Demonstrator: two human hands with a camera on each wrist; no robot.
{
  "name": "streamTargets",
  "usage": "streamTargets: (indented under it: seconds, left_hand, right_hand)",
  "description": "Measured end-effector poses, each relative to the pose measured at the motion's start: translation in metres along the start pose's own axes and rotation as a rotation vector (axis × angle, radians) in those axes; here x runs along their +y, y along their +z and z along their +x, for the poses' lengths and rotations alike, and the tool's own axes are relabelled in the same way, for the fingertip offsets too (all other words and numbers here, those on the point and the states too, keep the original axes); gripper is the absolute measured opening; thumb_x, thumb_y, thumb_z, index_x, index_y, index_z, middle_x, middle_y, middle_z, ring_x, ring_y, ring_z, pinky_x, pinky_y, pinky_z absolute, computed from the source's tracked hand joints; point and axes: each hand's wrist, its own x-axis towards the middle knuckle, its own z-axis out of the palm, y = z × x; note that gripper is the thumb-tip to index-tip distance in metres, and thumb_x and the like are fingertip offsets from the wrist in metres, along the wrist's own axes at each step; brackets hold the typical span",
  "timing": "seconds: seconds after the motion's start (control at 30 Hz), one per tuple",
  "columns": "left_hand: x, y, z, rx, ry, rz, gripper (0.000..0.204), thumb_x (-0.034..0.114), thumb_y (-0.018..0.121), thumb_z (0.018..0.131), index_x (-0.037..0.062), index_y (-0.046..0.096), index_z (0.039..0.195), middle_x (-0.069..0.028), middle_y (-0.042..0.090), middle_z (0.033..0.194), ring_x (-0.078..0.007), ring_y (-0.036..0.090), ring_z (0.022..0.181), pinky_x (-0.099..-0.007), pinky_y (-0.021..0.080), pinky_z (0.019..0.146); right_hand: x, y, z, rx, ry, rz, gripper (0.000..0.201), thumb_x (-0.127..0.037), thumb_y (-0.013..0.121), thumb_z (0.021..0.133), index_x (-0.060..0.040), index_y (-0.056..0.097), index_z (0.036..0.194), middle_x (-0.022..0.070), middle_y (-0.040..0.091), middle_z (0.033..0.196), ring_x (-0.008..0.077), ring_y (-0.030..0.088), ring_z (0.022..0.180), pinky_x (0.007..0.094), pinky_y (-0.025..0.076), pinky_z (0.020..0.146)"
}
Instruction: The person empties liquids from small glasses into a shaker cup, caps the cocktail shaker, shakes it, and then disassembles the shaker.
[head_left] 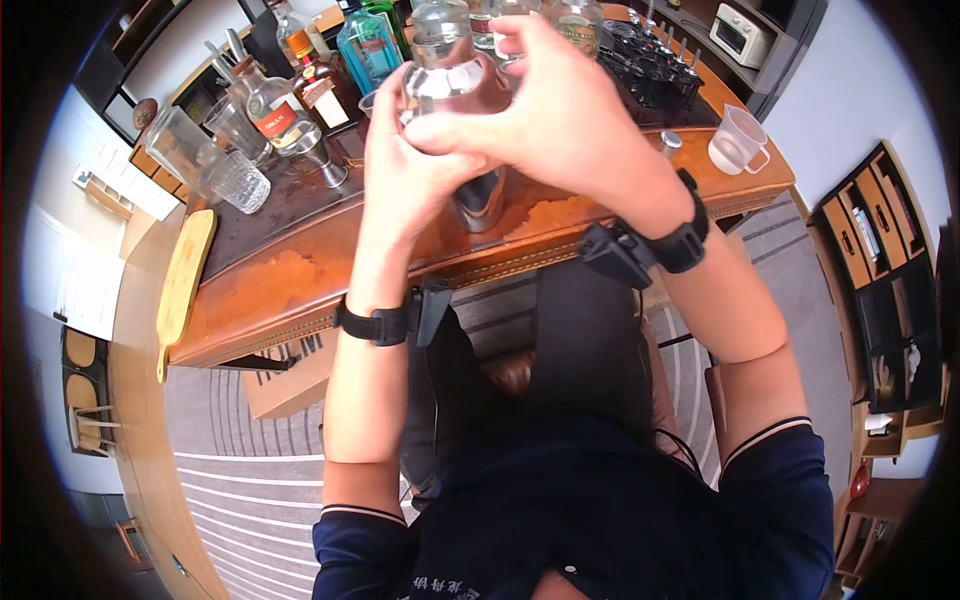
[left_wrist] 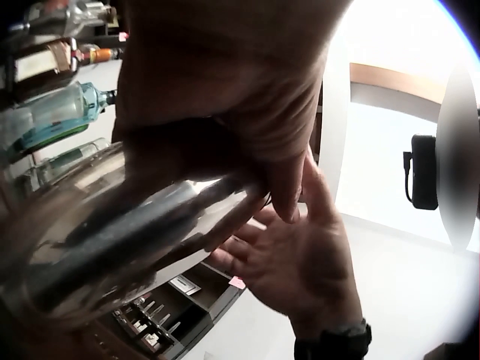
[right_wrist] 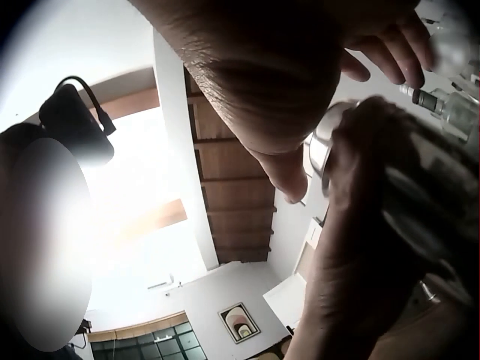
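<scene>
Upper centre of frame: shiny steel cocktail shaker (head_left: 452, 90) held above brown wooden bar counter (head_left: 300, 270) | left hand (head_left: 400, 165) wraps its body | right hand (head_left: 545, 115) clasps top | Risk: slipping on smooth metal, likely striking bottles.

Bottles (head_left: 365, 45) and glasses (head_left: 235, 180) crowd the counter's far-left side.

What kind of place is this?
Probably a home bar or drinks counter: liquor bottles and glasses crowd the wooden counter, and both hands hold a metal cocktail shaker.
</scene>
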Motion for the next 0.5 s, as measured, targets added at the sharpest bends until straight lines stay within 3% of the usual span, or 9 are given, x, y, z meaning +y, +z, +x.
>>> streamTargets:
  seconds: [0.07,0.1,0.2,0.3,0.37,0.43,0.5]
  left_hand:
    - [-0.009,0.006,-0.005,0.085,0.065,0.187,0.105,0.019,0.099,0.064,-0.0054,0.040,0.147,-0.0169,0.066,0.130,-0.0224,0.066,0.116,-0.0376,0.055,0.102]
    - [-0.006,0.013,-0.006,0.125,0.052,0.115,0.097,0.023,0.098,0.065,-0.0043,0.046,0.142,-0.0153,0.068,0.127,-0.0205,0.067,0.115,-0.0364,0.056,0.099]
    - [0.008,0.016,-0.010,0.123,-0.050,0.204,0.085,0.025,0.097,0.067,-0.0031,0.053,0.134,-0.0126,0.071,0.121,-0.0182,0.068,0.111,-0.0349,0.055,0.096]
    - [-0.006,0.018,-0.012,0.127,0.017,0.113,0.072,0.026,0.096,0.068,-0.0019,0.060,0.124,-0.0104,0.073,0.113,-0.0166,0.069,0.103,-0.0330,0.056,0.092]
    - [-0.008,0.014,-0.011,0.104,0.037,0.098,0.069,0.025,0.096,0.068,-0.0018,0.061,0.121,-0.0101,0.074,0.110,-0.0163,0.070,0.099,-0.0326,0.056,0.091]
    - [-0.002,0.008,-0.011,0.009,-0.114,0.199,0.064,0.024,0.097,0.067,-0.0018,0.064,0.116,-0.0096,0.075,0.106,-0.0155,0.071,0.096,-0.0321,0.057,0.089]
    - [0.003,0.016,-0.011,0.051,-0.064,0.149,0.064,0.025,0.098,0.066,-0.0022,0.065,0.114,-0.0096,0.075,0.104,-0.0152,0.071,0.094,-0.0320,0.058,0.088]
  right_hand:
    - [-0.024,-0.004,0.007,-0.171,0.004,-0.014,0.096,-0.060,0.091,0.067,0.0074,0.059,0.128,0.0210,0.072,0.107,0.0326,0.073,0.102,0.0404,0.056,0.093]
    - [-0.022,0.005,0.006,-0.102,-0.100,-0.057,0.083,-0.056,0.089,0.070,0.0059,0.062,0.118,0.0187,0.072,0.100,0.0335,0.073,0.097,0.0415,0.057,0.088]
    - [-0.020,0.016,0.005,-0.014,-0.149,-0.152,0.074,-0.053,0.086,0.072,0.0051,0.064,0.112,0.0177,0.071,0.092,0.0335,0.072,0.094,0.0419,0.056,0.087]
    - [-0.008,0.021,0.007,-0.002,-0.216,-0.083,0.070,-0.056,0.084,0.071,0.0037,0.070,0.105,0.0240,0.073,0.099,0.0388,0.072,0.098,0.0452,0.057,0.091]
    - [-0.005,0.017,0.011,-0.043,-0.180,-0.050,0.069,-0.057,0.083,0.071,0.0038,0.071,0.101,0.0247,0.073,0.095,0.0384,0.073,0.094,0.0450,0.058,0.088]
    - [-0.001,0.009,0.021,-0.174,-0.074,0.106,0.065,-0.060,0.082,0.072,0.0016,0.075,0.092,0.0237,0.075,0.086,0.0367,0.075,0.082,0.0442,0.060,0.077]
    - [0.008,0.006,0.031,-0.159,-0.097,0.166,0.064,-0.060,0.082,0.072,-0.0002,0.075,0.091,0.0217,0.076,0.087,0.0350,0.076,0.083,0.0433,0.060,0.078]
